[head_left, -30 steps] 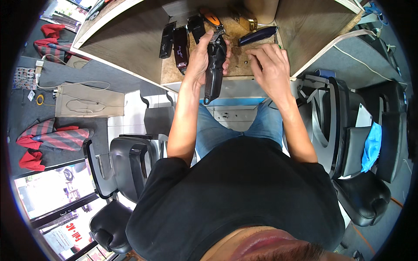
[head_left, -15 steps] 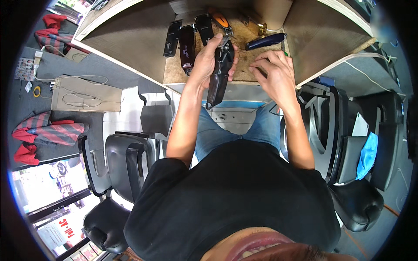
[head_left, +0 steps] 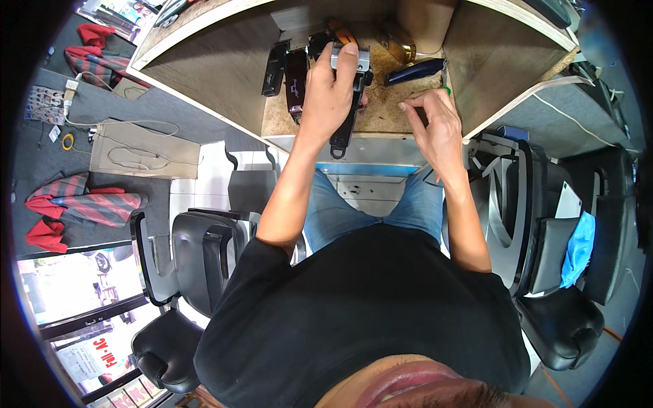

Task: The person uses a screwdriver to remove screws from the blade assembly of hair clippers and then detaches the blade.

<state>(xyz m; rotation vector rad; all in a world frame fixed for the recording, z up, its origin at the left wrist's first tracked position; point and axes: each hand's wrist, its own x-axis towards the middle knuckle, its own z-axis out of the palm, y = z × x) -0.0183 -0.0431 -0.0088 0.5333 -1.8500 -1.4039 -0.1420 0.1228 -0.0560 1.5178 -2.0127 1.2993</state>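
— One black clipper (head_left: 347,126), clamped in the left grip (head_left: 328,98), tail out over the shelf's front edge (head_left: 388,134)!
— Right grip (head_left: 437,122)?
— Pinched together or apart, can't tell; moving room to its left, side wall (head_left: 507,68) close right.

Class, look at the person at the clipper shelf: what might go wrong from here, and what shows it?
Held by the left grip alone, the black clipper reaches past the front edge of the shelf in this view, so it might fall if it slips. The burgundy clipper lies close beside that grip and could get bumped. The right grip hovers near the dark blue trimmer, which might be nudged.
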